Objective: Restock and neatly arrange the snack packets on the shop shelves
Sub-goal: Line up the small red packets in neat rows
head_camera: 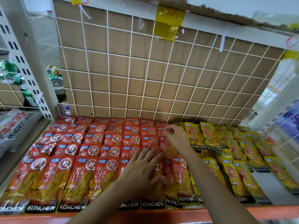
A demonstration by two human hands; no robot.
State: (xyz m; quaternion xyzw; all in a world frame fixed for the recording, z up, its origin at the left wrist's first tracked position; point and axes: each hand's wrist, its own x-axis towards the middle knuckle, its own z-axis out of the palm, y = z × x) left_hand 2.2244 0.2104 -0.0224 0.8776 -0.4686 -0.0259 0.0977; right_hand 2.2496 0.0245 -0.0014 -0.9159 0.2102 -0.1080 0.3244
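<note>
Red snack packets (69, 173) lie in overlapping rows across the left and middle of the shelf. Yellow snack packets (233, 168) of the same brand fill the right part. My left hand (142, 167) lies flat with straight, spread fingers and presses on the red packets in the front rows near the red-yellow border. My right hand (175, 135) reaches further back at that border. Its fingers are curled and pinch the top edge of a red packet (168, 149) in the last red column.
A white wire grid (129, 70) backed by cardboard closes the shelf's rear. An orange shelf lip (161, 215) runs along the front. Green drink cans (9, 68) stand on the shelf unit to the left, with a grey bag (17, 126) below them. A wire divider (284, 126) bounds the right side.
</note>
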